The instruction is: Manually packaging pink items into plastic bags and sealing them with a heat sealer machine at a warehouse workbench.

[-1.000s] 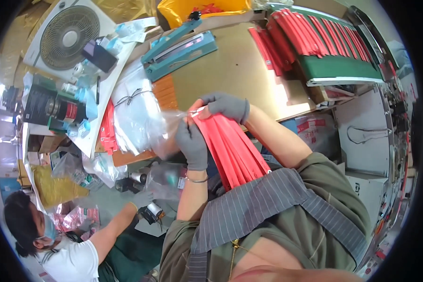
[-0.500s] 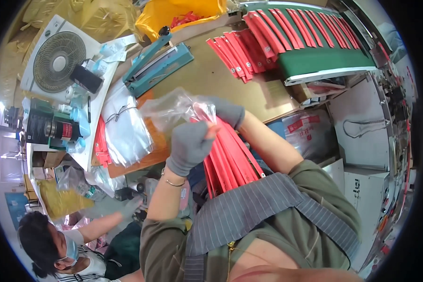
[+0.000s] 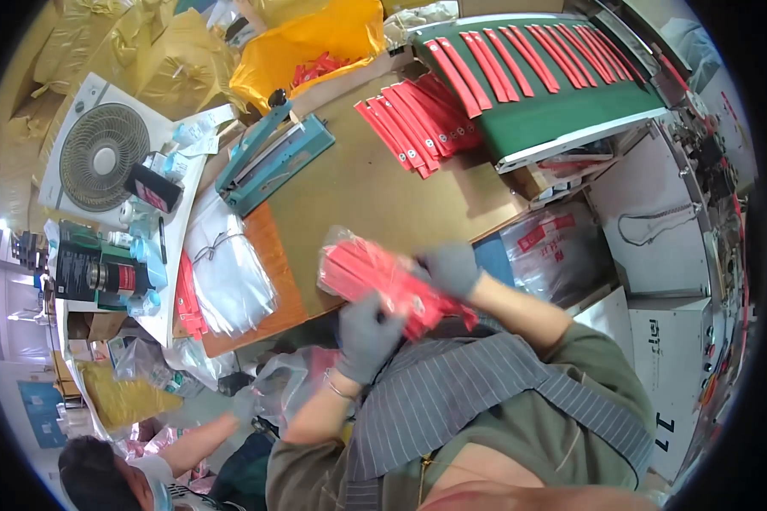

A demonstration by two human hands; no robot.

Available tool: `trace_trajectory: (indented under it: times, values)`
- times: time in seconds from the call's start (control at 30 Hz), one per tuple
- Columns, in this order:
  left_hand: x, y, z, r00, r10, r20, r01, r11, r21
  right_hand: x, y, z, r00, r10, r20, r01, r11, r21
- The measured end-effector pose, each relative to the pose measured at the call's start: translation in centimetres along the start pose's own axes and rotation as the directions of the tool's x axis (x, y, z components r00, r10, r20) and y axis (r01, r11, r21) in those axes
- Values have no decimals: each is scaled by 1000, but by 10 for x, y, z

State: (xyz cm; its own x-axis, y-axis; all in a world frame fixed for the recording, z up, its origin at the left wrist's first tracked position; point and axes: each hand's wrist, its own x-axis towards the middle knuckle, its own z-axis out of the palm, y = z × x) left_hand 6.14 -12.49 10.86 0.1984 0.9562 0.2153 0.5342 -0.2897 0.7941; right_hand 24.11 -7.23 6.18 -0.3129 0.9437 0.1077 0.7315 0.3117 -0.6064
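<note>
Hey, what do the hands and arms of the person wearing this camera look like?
The left hand and right hand both wear plain grey gloves. A thin, shiny bracelet circles the left wrist. The olive-green sleeves end near the elbows, leaving the forearms bare. Blur hides whether the gloves cover the fingertips.

The strips (image 3: 362,266) are red, gloves (image 3: 369,341) grey, belt (image 3: 558,123) green, and apron (image 3: 460,392) pale-striped grey.
</note>
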Motion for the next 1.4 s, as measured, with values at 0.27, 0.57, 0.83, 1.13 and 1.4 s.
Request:
trace_trajectory:
  times: [0.27,0.57,0.83,1.13,1.4]
  values:
    - [129,-10,-109,922,147,-358,-105,985,135,111,-84,-96,873,-309,-378,442,829,343]
    - [163,3,-163,966,184,-180,-90,896,435,177,-93,-88,912,-305,-273,306,951,-38]
    - [150,-13,-170,975,-50,-218,72,993,95,186,-75,-122,989,-129,-72,129,992,-5]
    - [161,-9,-156,987,11,-163,-12,1000,-3,188,-55,-144,985,44,165,-87,960,266]
    - [162,-7,-144,995,-11,-101,8,1000,-29,194,-33,-146,959,55,277,-99,984,148]
